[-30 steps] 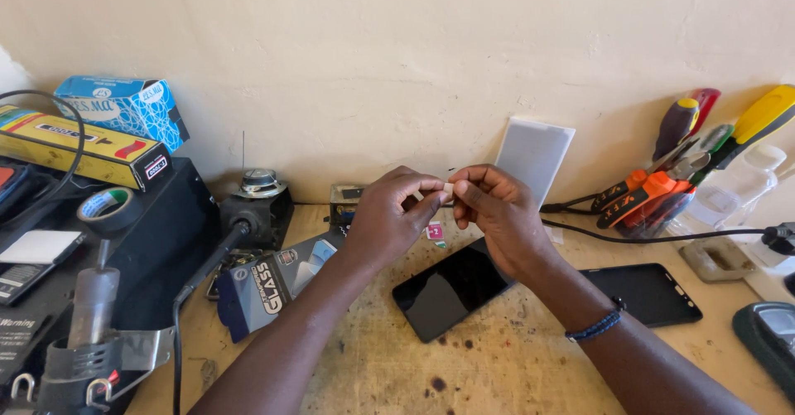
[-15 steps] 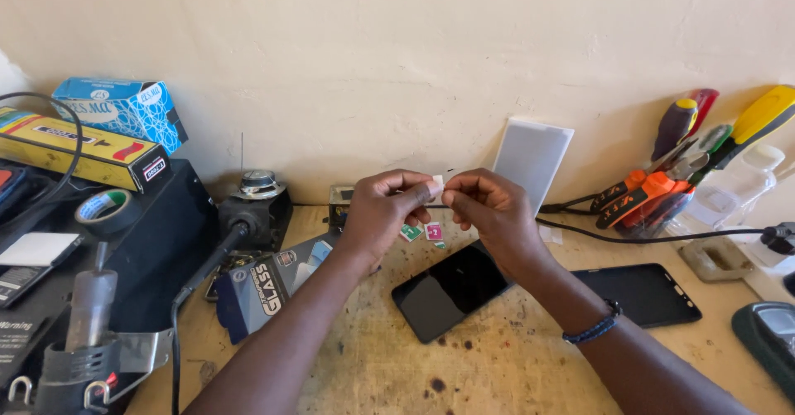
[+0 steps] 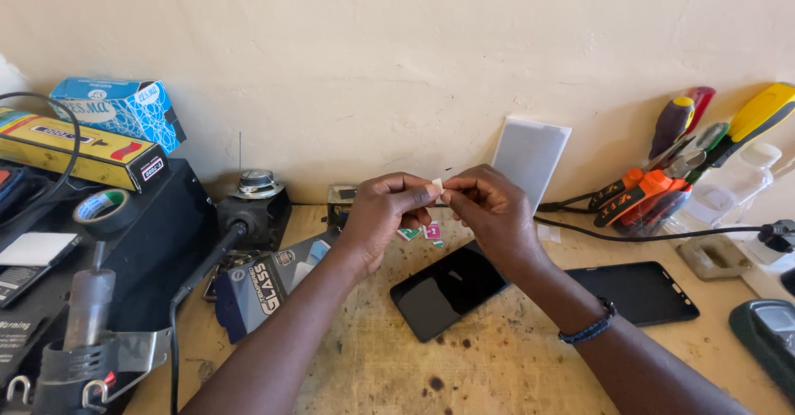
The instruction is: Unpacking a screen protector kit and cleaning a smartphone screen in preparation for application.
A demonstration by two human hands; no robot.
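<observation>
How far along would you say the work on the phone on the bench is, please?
Done: the black phone lies face up on the worn workbench, and small coloured sticker tabs lie beside it. In hand: the left hand and right hand pinch a small white piece between their fingertips above the phone. Left: the screen-protector package lies apart, and nothing is on the phone's glass yet.

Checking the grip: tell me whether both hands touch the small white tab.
Touching. The head view shows the left hand and right hand pinching the small white tab between fingertips.
</observation>
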